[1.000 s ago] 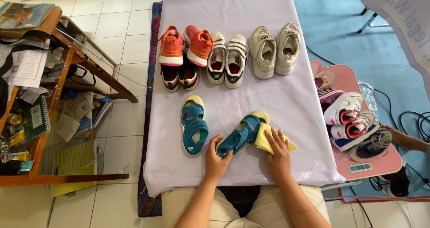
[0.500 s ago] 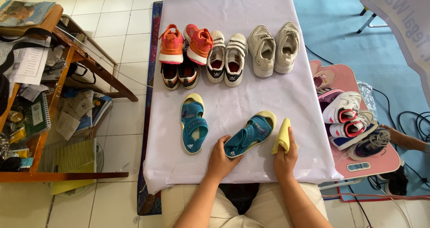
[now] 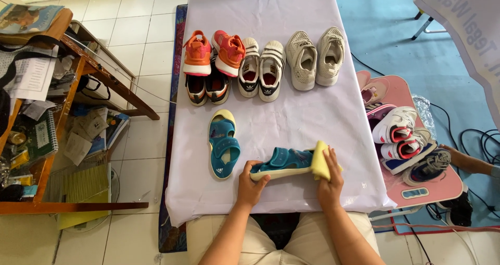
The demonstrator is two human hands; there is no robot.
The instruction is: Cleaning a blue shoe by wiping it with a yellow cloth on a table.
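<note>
The left hand [image 3: 251, 184] pinches the teal sandal [image 3: 284, 162] by its heel (light, rubbery, likely flexible); the right hand [image 3: 329, 181] clasps a soft yellow cloth [image 3: 320, 159] against its toe.

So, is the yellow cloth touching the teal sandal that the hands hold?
Touching. The head view shows the yellow cloth, under the right hand, pressed against one end of the teal sandal; no gap shows between them.

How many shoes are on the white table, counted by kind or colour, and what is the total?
Teal sandals: 2, one lying flat, one held on its side by the left hand while the right hand presses a yellow cloth on it
Orange sneakers: 2
Dark sneakers: 2
White striped sneakers: 2
Beige sneakers: 2
Total: 10
</note>
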